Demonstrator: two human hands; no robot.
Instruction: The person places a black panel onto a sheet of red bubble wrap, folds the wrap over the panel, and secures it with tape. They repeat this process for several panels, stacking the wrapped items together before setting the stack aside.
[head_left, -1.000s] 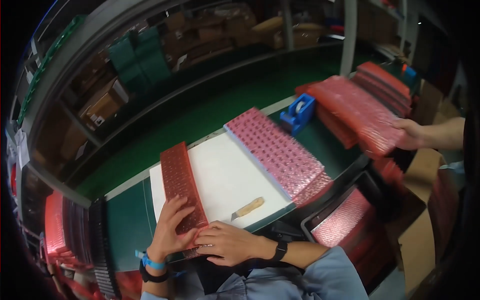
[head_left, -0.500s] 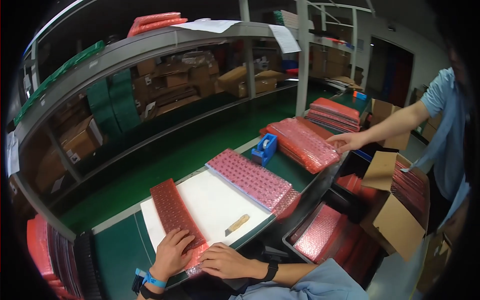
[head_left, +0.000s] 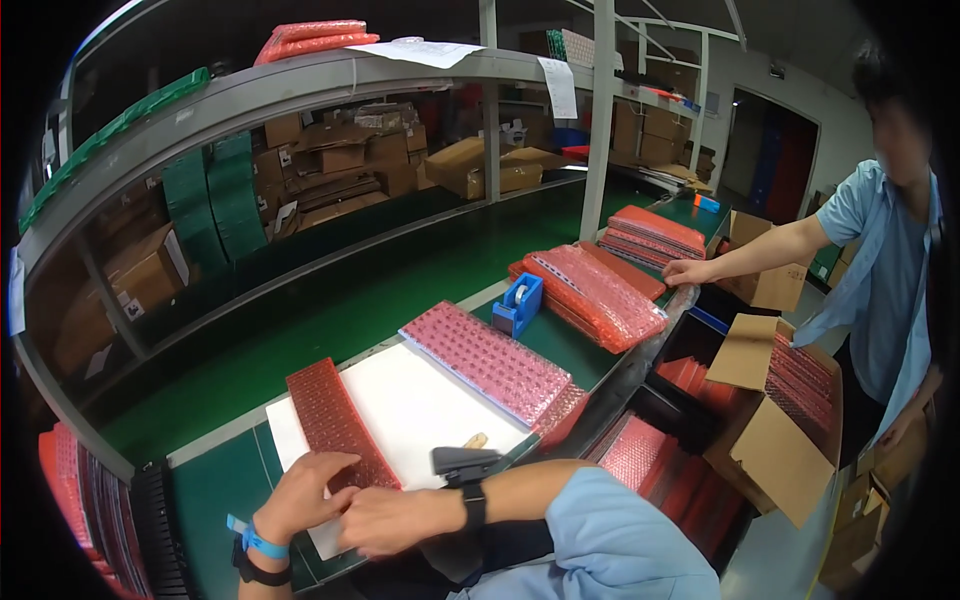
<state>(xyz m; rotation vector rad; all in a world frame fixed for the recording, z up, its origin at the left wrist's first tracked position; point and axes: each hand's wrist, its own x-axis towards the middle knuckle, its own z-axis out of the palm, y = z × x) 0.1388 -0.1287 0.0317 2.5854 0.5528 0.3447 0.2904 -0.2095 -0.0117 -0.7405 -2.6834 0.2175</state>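
A dark red bubble-wrap bag (head_left: 335,415) lies lengthwise on a white board (head_left: 405,390), with something flat and patterned with rows inside it. My left hand (head_left: 300,490) is at the bag's near end, fingers curved and spread from the thumb. Right beside it, my right hand (head_left: 395,520) is closed, fingers curled down over the bag's near end. What it pinches is hidden, and the near flap cannot be seen. A pinkish bubble-wrapped keyboard-like panel (head_left: 490,360) rests on the board's far right side. The tan handle of a cutter (head_left: 476,441) peeks out behind my right wrist.
A blue tape dispenser (head_left: 518,305) stands beyond the panel, beside stacked red bubble-wrapped packages (head_left: 600,290). To the right are a black crate (head_left: 690,395) and an open carton (head_left: 790,450). A co-worker's hand (head_left: 690,272) reaches toward the stacks. More red packages (head_left: 75,490) stand left.
My right hand has moved left across the bag's near end, hiding the flap. My left hand has drawn back and curved its fingers. The co-worker's hand has shifted toward the farther stack.
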